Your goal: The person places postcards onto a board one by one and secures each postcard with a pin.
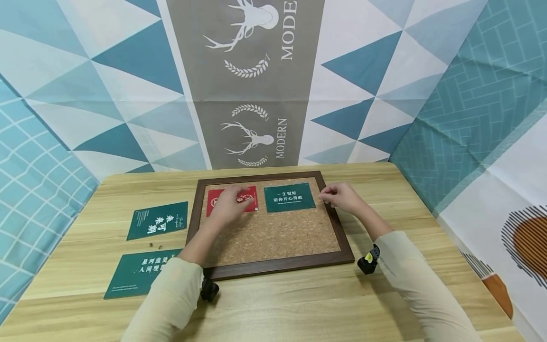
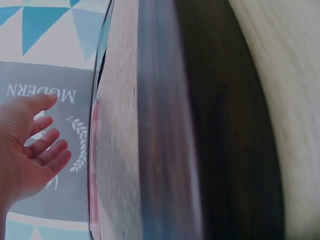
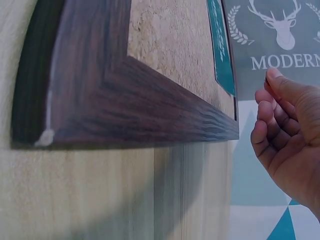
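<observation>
A red card (image 1: 253, 192) with white print lies on the cork board (image 1: 265, 237), partly covered by my left hand (image 1: 229, 204). In the left wrist view that hand (image 2: 35, 145) has its fingers loosely bent and spread, with nothing between them. To the right on the cork lies a green card (image 1: 290, 197) with white writing. My right hand (image 1: 340, 195) is just past its right edge, over the board's frame. In the right wrist view, this hand's (image 3: 292, 117) thumb and index finger pinch together on a small dark sliver; I cannot tell what it is.
Two more green cards, one farther back (image 1: 157, 221) and one nearer (image 1: 132, 278), lie left of the board. Small brownish bits (image 1: 151, 245) sit between them. A dark wooden frame (image 1: 282, 262) edges the board. Patterned cloth (image 1: 252, 95) hangs behind the wooden table (image 1: 299, 304).
</observation>
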`<move>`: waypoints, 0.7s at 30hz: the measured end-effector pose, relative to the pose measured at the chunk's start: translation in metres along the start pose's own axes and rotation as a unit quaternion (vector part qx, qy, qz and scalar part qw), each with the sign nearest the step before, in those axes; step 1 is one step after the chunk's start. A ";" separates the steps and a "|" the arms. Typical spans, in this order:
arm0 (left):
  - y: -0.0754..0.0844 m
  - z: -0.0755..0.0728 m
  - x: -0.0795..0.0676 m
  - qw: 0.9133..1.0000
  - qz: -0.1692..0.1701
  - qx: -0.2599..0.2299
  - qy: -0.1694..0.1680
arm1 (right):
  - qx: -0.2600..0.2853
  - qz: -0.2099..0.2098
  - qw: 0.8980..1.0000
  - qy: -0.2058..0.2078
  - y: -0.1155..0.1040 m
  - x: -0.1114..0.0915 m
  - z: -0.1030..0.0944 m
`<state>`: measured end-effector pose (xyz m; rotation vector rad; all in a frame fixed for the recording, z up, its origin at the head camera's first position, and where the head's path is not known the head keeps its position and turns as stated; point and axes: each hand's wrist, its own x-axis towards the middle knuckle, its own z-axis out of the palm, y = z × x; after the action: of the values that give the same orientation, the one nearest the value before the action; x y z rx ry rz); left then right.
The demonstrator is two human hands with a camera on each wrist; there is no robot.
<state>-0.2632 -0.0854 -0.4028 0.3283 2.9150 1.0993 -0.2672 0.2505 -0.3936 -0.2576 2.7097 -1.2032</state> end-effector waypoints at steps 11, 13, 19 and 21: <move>0.012 0.017 0.010 1.000 0.027 0.012 -0.004 | -0.005 -0.016 1.000 -0.003 0.000 0.003 0.005; 0.014 0.020 0.012 0.999 0.029 0.013 -0.004 | -0.005 -0.016 1.000 -0.006 0.000 0.003 0.006; 0.020 0.029 0.016 0.999 0.046 0.011 -0.013 | -0.005 -0.017 1.000 -0.011 0.000 0.006 0.008; 0.022 0.032 0.017 0.999 0.049 0.010 -0.018 | -0.005 -0.017 1.000 -0.012 0.000 0.007 0.008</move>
<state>-0.2729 -0.0455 -0.4115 0.4899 2.9091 1.0642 -0.2718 0.2434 -0.3998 -0.3193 2.7024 -1.1890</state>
